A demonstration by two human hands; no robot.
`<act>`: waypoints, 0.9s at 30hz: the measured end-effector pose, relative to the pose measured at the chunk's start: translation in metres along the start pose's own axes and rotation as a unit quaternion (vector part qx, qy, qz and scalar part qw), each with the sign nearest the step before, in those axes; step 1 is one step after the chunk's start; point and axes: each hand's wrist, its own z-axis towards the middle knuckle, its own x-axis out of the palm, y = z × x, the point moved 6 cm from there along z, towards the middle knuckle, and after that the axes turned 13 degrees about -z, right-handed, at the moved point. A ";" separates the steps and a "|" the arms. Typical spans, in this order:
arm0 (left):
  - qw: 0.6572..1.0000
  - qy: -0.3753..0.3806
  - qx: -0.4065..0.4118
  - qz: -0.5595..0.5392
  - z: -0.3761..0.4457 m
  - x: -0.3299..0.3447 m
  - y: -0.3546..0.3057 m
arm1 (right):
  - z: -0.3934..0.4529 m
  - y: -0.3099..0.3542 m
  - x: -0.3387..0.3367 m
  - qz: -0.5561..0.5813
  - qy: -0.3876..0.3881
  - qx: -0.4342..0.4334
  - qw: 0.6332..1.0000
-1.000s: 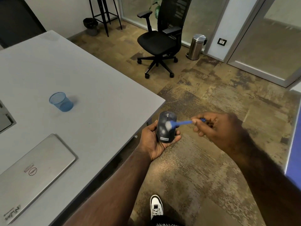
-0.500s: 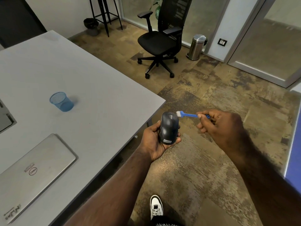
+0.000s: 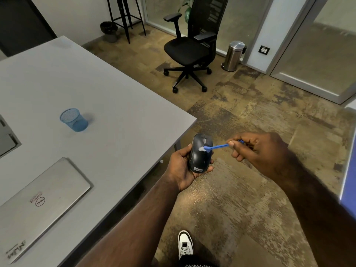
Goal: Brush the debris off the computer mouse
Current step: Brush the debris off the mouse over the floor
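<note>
A dark computer mouse (image 3: 199, 158) with a Lenovo label rests upright in my left hand (image 3: 181, 168), which is closed around its sides, just off the table's right corner. My right hand (image 3: 256, 151) pinches a small blue brush (image 3: 216, 147) by its handle. The brush's white bristles touch the middle of the mouse's back. Mouse and brush hang over the floor, not over the table.
A grey table (image 3: 115, 122) at left carries a shut silver laptop (image 3: 38, 205) and a blue mesh cup (image 3: 74, 120). A black office chair (image 3: 189, 49) and a steel bin (image 3: 234, 55) stand on the carpet ahead. My shoe (image 3: 185, 243) is below.
The brush went from the mouse's back up to its front right edge, then came back down onto the middle of the back. My left hand kept the mouse nearly still.
</note>
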 end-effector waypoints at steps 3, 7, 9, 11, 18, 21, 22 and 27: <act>1.000 0.012 -0.006 0.009 -0.002 0.002 0.001 | 0.004 -0.006 -0.011 -0.030 -0.066 0.029 0.997; 1.000 0.016 -0.008 0.009 -0.003 0.006 0.002 | 0.006 0.000 -0.005 -0.013 -0.011 0.003 1.000; 1.000 0.017 -0.009 0.009 -0.003 0.005 0.002 | 0.007 -0.002 -0.006 -0.013 -0.001 0.005 1.000; 1.000 0.018 -0.014 0.012 -0.004 0.005 0.003 | 0.009 -0.010 -0.012 -0.019 -0.032 0.034 0.999; 1.000 0.019 -0.014 0.009 -0.003 0.006 0.003 | 0.011 -0.009 -0.010 -0.009 -0.012 0.037 0.999; 1.000 0.018 -0.015 0.006 -0.003 0.005 0.003 | 0.012 -0.010 -0.010 -0.016 -0.009 0.044 0.999; 1.000 0.017 -0.015 0.005 -0.003 0.004 0.003 | 0.012 -0.008 -0.008 -0.011 0.010 0.036 0.999; 1.000 0.023 -0.020 0.008 -0.004 0.005 0.003 | 0.013 -0.008 -0.014 -0.024 -0.016 0.052 0.998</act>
